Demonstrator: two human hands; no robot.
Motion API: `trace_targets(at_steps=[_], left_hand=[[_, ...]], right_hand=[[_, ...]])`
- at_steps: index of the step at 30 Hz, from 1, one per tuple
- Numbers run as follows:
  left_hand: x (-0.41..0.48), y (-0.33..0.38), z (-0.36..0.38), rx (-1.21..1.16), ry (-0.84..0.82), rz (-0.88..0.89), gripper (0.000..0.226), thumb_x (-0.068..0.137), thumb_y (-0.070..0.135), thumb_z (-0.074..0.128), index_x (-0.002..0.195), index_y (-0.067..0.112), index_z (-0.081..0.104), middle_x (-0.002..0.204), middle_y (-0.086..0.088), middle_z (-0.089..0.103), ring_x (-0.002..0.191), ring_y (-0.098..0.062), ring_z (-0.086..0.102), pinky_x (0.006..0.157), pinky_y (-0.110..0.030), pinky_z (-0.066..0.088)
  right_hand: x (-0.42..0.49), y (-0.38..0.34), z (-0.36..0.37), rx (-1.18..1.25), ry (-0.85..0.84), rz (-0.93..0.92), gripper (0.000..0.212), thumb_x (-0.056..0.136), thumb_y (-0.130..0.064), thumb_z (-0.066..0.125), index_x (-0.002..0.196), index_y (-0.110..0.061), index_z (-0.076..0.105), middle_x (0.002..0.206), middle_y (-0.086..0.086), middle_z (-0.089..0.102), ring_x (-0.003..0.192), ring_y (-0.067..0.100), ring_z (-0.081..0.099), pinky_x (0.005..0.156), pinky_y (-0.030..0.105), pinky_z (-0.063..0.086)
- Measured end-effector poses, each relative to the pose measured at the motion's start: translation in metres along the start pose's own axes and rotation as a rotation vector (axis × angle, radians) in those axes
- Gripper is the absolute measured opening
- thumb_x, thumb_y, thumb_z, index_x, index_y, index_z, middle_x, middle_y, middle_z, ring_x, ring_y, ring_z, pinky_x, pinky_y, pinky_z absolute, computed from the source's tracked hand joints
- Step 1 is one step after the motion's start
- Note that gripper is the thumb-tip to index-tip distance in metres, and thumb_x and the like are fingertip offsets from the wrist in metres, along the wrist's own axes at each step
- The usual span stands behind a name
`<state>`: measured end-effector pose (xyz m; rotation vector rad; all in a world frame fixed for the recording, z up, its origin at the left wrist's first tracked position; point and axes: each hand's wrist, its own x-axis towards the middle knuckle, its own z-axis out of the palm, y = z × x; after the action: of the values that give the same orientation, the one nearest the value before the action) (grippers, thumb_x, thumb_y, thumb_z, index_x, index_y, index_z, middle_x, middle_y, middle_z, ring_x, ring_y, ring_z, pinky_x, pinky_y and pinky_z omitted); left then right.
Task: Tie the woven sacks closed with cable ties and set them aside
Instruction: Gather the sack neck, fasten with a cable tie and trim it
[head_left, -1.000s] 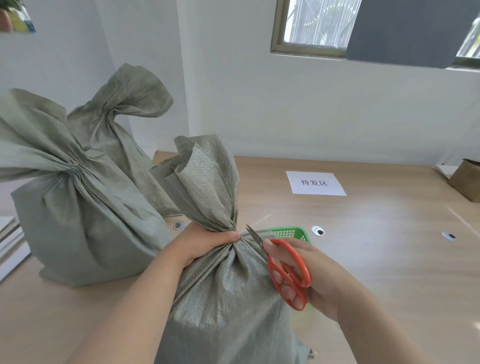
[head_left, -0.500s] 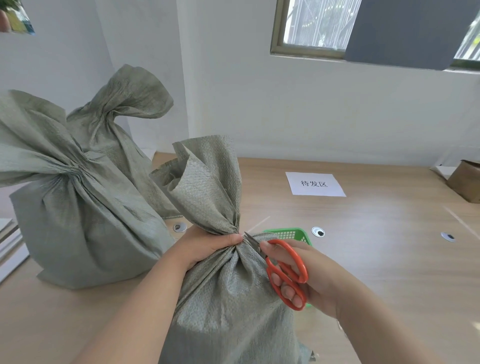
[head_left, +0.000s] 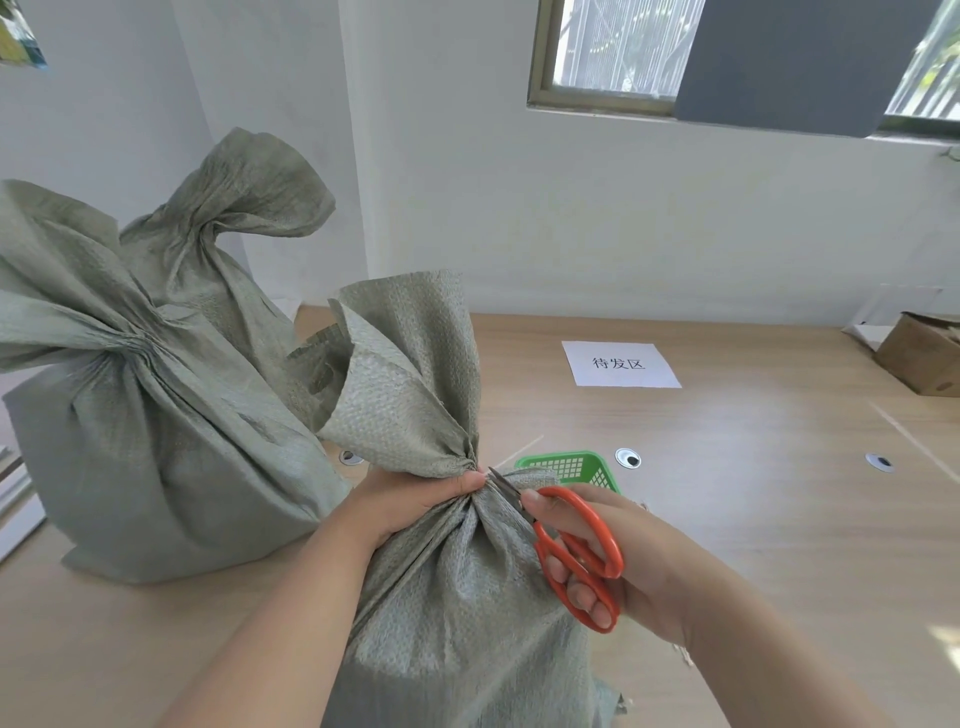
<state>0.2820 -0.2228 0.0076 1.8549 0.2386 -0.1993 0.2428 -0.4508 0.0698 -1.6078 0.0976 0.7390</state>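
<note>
Wooden table: sack upright, neck up; left hand grips neck, right hand holds scissors.

We see a sack of coarse, matt woven cloth. Our scissors have glossy orange plastic handles and dull metal blades. The table looks like smooth pale wood with a soft sheen. The basket is green plastic, the sheet matt paper.
</note>
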Motion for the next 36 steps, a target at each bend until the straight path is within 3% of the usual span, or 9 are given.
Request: trace_targets(at_steps=[4,8,14,22,27,36], left_hand=[[-0.007,0.0,0.001,-0.009,0.013,-0.078,0.069,0.054,0.057,0.091,0.112,0.024,0.073,0.111,0.012,0.072,0.108,-0.01,0.065,0.106,-0.035,0.047],[-0.014,0.003,0.002,-0.017,0.022,-0.115,0.051,0.058,0.053,0.091,0.097,0.027,0.072,0.1,0.015,0.07,0.104,-0.011,0.065,0.105,-0.032,0.046],[-0.017,0.002,0.001,-0.016,0.025,-0.22,0.089,0.041,0.067,0.091,0.114,0.02,0.073,0.116,0.006,0.071,0.11,-0.016,0.066,0.107,-0.037,0.046],[-0.025,0.006,0.002,0.005,-0.003,-0.201,0.082,0.049,0.063,0.09,0.118,0.021,0.072,0.121,0.004,0.07,0.114,-0.016,0.064,0.109,-0.037,0.045],[-0.03,0.011,0.006,0.016,-0.046,-0.197,0.074,0.062,0.055,0.086,0.125,0.021,0.067,0.126,0.003,0.066,0.118,-0.016,0.06,0.106,-0.03,0.042],[-0.03,0.012,0.004,0.033,-0.07,-0.149,0.098,0.04,0.073,0.087,0.122,0.024,0.07,0.125,0.01,0.068,0.116,-0.012,0.062,0.111,-0.037,0.042]], right_hand=[[-0.003,0.002,0.002,-0.009,0.002,-0.003,0.056,0.082,-0.046,0.077,0.113,-0.005,0.053,0.07,0.015,0.056,0.044,0.022,0.046,0.037,0.023,0.038],[-0.006,0.003,0.002,0.005,-0.003,-0.002,0.057,0.081,-0.046,0.078,0.115,-0.006,0.055,0.071,0.016,0.056,0.044,0.022,0.046,0.038,0.023,0.038],[-0.011,0.007,0.007,0.025,0.016,-0.014,0.048,0.084,-0.042,0.076,0.111,-0.008,0.055,0.071,0.016,0.057,0.043,0.022,0.046,0.036,0.023,0.038],[-0.019,0.01,0.011,0.01,0.063,-0.015,0.05,0.083,-0.046,0.076,0.114,-0.012,0.055,0.068,0.011,0.057,0.044,0.021,0.046,0.038,0.024,0.037],[-0.016,0.009,0.01,0.002,0.081,-0.011,0.051,0.084,-0.045,0.075,0.118,-0.013,0.056,0.066,0.01,0.058,0.043,0.02,0.047,0.041,0.024,0.039],[-0.019,0.011,0.01,0.009,0.062,-0.004,0.047,0.084,-0.046,0.075,0.113,-0.013,0.057,0.067,0.011,0.057,0.044,0.021,0.046,0.042,0.024,0.038]])
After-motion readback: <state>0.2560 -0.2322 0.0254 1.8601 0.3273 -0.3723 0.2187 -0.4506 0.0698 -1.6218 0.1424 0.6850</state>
